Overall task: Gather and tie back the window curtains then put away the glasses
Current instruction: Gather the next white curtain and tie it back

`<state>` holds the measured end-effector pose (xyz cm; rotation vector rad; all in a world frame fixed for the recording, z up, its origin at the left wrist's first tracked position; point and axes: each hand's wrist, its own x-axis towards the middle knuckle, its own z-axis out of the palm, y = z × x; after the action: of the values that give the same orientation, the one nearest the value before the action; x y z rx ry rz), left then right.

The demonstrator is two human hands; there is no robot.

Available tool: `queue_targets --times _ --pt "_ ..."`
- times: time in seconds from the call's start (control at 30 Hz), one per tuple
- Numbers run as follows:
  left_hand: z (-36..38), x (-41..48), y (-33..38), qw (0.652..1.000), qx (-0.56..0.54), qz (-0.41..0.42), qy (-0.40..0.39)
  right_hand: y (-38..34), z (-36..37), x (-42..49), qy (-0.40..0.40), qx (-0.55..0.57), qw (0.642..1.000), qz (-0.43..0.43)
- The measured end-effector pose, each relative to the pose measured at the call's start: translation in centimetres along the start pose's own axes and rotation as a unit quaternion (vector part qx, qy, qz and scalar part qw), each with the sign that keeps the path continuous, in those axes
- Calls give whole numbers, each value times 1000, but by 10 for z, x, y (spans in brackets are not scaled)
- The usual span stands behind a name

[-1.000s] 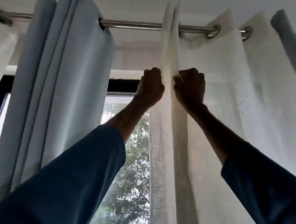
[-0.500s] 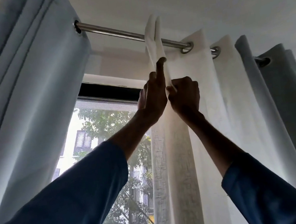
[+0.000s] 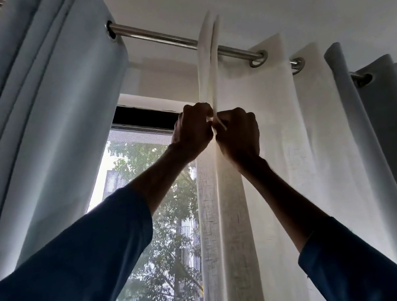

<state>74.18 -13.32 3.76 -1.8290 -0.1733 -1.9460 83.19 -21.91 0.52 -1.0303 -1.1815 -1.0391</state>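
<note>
Raised forefinger of left hand point(image 3: 193, 128) had curled back in. It and right hand point(image 3: 238, 132) both clamped the sheer curtain point(image 3: 234, 221) fold under the curtain rod point(image 3: 156, 33). Gathering looked underway, tying pending.

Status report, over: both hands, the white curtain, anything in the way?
Both left hand and right hand pinch white sheer curtain at its folded edge, below curtain rod. Curtain not yet tied back. Nothing blocks; blue curtain hangs apart, to the left.

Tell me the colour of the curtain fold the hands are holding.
The sheer curtain is cream-white with a faint linen weave; the head view shows it.
</note>
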Motion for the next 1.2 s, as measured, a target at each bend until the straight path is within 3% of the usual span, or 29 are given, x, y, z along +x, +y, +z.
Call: queue_targets --times 0.23,0.53,0.87,1.03,1.2 --pt "-1 -9 -13 998 -8 7 -64 4 5 -16 -12 -46 999 -7" --pt "6 -49 -4 996 -56 25 -71 29 3 -47 1 -113 992 -55" --pt "-5 -95 23 992 -42 -57 -103 38 -4 -104 -13 -67 994 -90" --pt "-14 -116 27 984 -105 -106 -93 31 -4 -128 -27 -50 993 -99" --pt "-22 -119 37 975 -114 -173 -85 27 1 -145 -32 -101 990 -98"
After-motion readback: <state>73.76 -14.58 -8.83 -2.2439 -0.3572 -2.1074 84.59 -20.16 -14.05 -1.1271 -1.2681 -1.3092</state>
